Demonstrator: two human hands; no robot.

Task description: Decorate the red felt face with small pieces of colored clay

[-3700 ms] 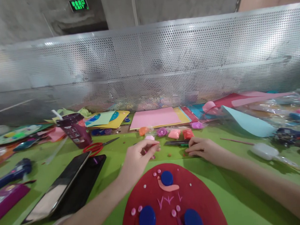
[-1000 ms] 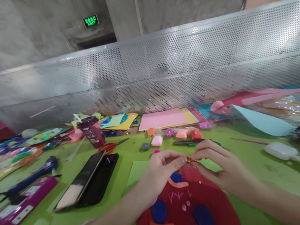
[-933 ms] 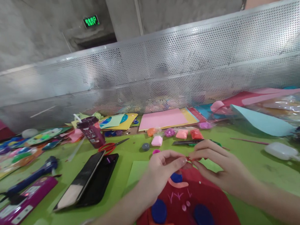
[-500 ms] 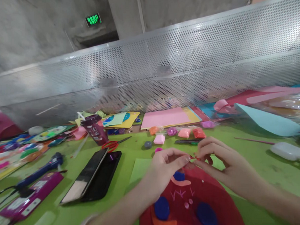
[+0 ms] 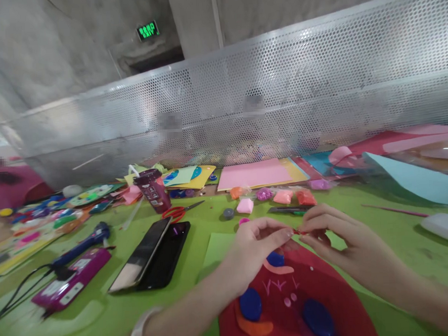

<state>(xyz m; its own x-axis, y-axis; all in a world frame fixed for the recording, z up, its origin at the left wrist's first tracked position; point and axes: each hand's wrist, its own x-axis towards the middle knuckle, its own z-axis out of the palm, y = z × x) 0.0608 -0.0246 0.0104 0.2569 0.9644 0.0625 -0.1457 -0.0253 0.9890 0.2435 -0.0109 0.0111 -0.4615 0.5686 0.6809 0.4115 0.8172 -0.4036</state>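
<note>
My left hand [image 5: 255, 243] and my right hand [image 5: 333, 235] meet fingertip to fingertip above the table, both pinching a tiny red clay piece [image 5: 298, 231] between them. Just below lies a dark red felt shape [image 5: 326, 302] decorated with blue discs [image 5: 250, 304], an orange clay strip [image 5: 255, 328] and small pink clay bits. Small bags of pink, orange and purple clay [image 5: 282, 197] sit in a row beyond my hands.
A phone on a black case [image 5: 153, 253] lies at left, with red scissors [image 5: 177, 212] and a dark cup [image 5: 152, 191] behind it. A purple box [image 5: 71, 286] and blue tool [image 5: 82, 242] sit far left. Coloured paper sheets [image 5: 256, 174] line the perforated metal screen [image 5: 280, 86]. A white case [image 5: 444, 226] lies at right.
Since 3.7 s ago both hands lifted from the table and came together on the red clay piece. In the last second they stay pinched together while the view drifts left.
</note>
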